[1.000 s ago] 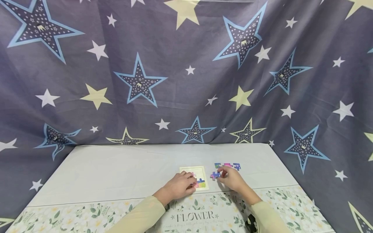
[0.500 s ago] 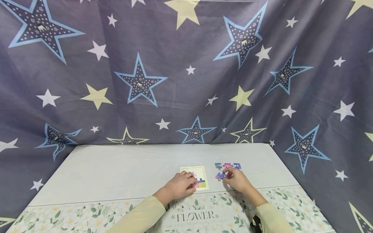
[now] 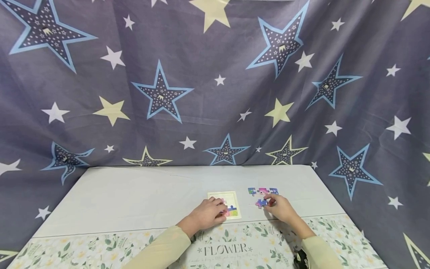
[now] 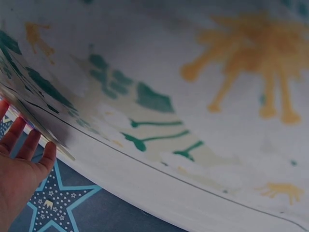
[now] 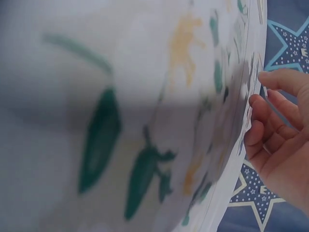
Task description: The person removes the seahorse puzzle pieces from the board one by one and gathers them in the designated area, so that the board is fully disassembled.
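My left hand [image 3: 209, 213] lies over the left part of a small cream puzzle tray [image 3: 239, 211], its fingers touching the pieces inside. Pink, blue and green-yellow pieces [image 3: 232, 212] show at the tray's lower right; my fingers hide others. In the left wrist view those fingers [image 4: 30, 142] reach out to the tray's edge. To the right of the tray, my right hand [image 3: 281, 209] pinches a blue-and-pink jigsaw piece [image 3: 260, 203] low over the white cloth. In the right wrist view this hand [image 5: 285, 133] has its fingers bent.
Just behind the right hand three more jigsaw pieces lie in a row: a blue-green one [image 3: 252, 191], a pink one [image 3: 263, 190] and a blue one [image 3: 274, 190]. A floral cloth [image 3: 127, 243] covers the table's front. A star-patterned curtain [image 3: 201, 93] hangs behind.
My right hand has moved to the right, away from the tray, bringing the blue-and-pink jigsaw piece with it below the row. The left hand has stayed on the tray.
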A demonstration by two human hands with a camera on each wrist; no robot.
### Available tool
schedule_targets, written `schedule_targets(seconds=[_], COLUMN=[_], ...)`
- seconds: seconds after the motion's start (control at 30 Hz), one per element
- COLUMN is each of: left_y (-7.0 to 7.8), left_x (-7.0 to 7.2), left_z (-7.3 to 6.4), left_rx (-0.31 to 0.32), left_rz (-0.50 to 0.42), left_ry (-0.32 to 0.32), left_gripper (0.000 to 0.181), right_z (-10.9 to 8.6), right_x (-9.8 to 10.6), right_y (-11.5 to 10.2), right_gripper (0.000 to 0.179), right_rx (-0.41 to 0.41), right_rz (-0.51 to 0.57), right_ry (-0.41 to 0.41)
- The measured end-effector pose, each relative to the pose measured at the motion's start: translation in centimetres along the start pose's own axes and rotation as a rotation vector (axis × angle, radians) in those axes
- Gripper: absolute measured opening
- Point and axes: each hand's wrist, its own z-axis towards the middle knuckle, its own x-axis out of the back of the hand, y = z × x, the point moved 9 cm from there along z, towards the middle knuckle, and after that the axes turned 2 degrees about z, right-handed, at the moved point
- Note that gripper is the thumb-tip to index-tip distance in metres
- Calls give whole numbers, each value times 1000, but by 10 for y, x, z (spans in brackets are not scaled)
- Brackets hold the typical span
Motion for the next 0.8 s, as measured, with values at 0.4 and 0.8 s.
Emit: schedule_targets(seconds=[0.4, 0.8], left_y=[0, 0], left_x=[-1, 1], left_z=[0, 1], left_rx=[5, 8], left_rz=[-14, -26], left_ry=[-14, -18], left_gripper=[30, 30], right_z=[-4, -8], right_x=[14, 29], right_y=[22, 39], right_gripper=[32, 35], right_rx=[-52, -109], right_rz=[22, 4], right_ry=[22, 41])
